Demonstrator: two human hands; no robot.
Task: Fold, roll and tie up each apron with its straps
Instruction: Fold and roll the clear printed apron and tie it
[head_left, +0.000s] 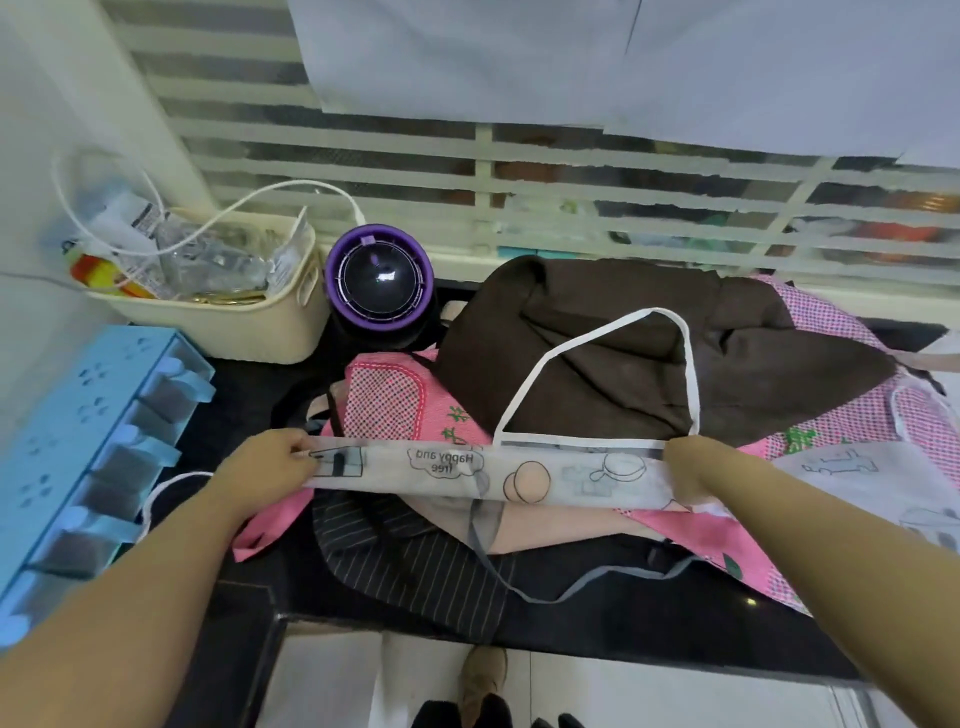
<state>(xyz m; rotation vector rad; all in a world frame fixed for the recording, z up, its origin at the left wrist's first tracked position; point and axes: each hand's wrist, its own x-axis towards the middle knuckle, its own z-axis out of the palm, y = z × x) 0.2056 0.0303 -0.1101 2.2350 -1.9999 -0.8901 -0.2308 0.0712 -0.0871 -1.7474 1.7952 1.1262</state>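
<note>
— White cloth, that band across the middle of the frame?
— Yes, a printed apron (519, 480) folded into a long strip and pulled taut. The left hand (270, 462) pinches one end and the right hand (685, 467) grips the other, well apart.
— And its strap?
— The white neck loop (597, 334) lies up over a brown apron (623, 384), with a pink checked apron (384, 405) and a striped apron (415, 561) below on the black counter (675, 629).

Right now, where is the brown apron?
In the head view, the brown apron lies heaped right of centre on a pink checked apron, just behind the folded white printed apron and right of the purple-rimmed gadget.
</note>
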